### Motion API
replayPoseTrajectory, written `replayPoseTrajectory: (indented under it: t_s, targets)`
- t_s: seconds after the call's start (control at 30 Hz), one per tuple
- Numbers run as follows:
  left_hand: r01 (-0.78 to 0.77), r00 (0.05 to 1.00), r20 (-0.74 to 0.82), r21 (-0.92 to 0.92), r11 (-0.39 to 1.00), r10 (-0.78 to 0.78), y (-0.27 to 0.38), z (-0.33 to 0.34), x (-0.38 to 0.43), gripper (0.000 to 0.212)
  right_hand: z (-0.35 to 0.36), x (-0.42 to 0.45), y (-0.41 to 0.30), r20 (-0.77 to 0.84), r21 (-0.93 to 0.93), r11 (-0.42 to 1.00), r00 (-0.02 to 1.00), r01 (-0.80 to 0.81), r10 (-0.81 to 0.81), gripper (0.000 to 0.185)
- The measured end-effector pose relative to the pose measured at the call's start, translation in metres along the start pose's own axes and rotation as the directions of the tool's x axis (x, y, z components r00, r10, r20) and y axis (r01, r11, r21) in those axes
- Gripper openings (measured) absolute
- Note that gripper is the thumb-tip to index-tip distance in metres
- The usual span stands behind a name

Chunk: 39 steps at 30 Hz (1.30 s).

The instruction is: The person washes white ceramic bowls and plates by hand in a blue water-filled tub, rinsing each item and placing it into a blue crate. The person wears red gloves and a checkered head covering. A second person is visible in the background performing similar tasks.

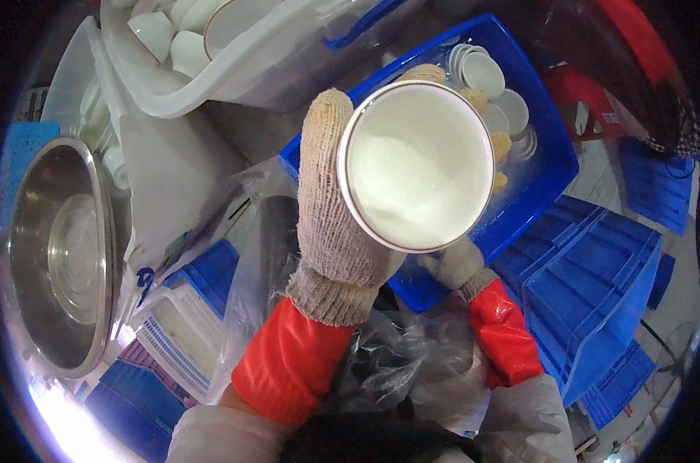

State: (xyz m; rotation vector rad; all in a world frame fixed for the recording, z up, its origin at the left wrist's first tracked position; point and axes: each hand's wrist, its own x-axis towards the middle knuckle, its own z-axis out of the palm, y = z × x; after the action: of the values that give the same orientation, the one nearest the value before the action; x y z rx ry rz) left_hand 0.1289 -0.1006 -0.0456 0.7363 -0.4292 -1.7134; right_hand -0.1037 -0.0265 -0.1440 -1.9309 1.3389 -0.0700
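My left hand (341, 191), in a knitted glove with a red cuff, holds up a white bowl (422, 168) with a thin dark rim. The thumb lies along the bowl's left side, and yellowed fingertips show past its far and right edges. Its inside faces me. Below the bowl, my right hand (457, 263), gloved the same way, is over the near side of a blue plastic tub (549, 168). The bowl hides part of that hand, so its fingers cannot be made out. Several small white round dishes (483, 75) lie in the tub's far part.
A white plastic bin (170, 104) at the upper left holds several white bowls (190, 52). Leftward stands a steel basin (28, 254). Blue crates (593, 272) are at the right, with a white plastic basket (176, 341) at lower left. Clear plastic sheeting (396, 347) lies before me.
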Motion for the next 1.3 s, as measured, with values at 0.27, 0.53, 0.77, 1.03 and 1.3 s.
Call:
replayPoseTrajectory:
  t_s: [0.27, 0.53, 0.77, 1.03, 1.3]
  targets:
    - [-0.018, 1.0, -0.025, 0.055, 0.998, 0.019, 0.0, 0.001, -0.001, 0.062, -0.028, -0.005, 0.012, -0.189, 0.136, 0.958, 0.943, -0.25, 0.273, 0.052]
    - [-0.053, 0.997, -0.054, 0.09, 0.994, 0.058, 0.007, 0.008, 0.013, 0.062, -0.019, 0.093, 0.083, 0.016, -0.478, 0.734, 0.831, -0.482, 0.556, 0.038]
    - [-0.083, 0.994, -0.061, 0.142, 0.986, 0.092, 0.006, 0.008, 0.009, 0.062, -0.021, 0.063, 0.088, -0.085, -0.489, 0.751, 0.882, -0.443, 0.464, 0.043]
    - [-0.069, 0.998, 0.019, 0.1, 0.993, 0.067, 0.012, 0.032, 0.023, 0.063, -0.145, 0.015, -0.031, -0.713, -0.368, 0.865, 0.701, -0.34, -0.027, 0.056]
    - [0.284, 0.959, 0.104, -0.399, 0.872, -0.264, 0.031, 0.051, 0.032, 0.067, -0.217, 0.02, -0.134, -0.441, 0.278, 0.95, 0.898, 0.142, -0.005, 0.044]
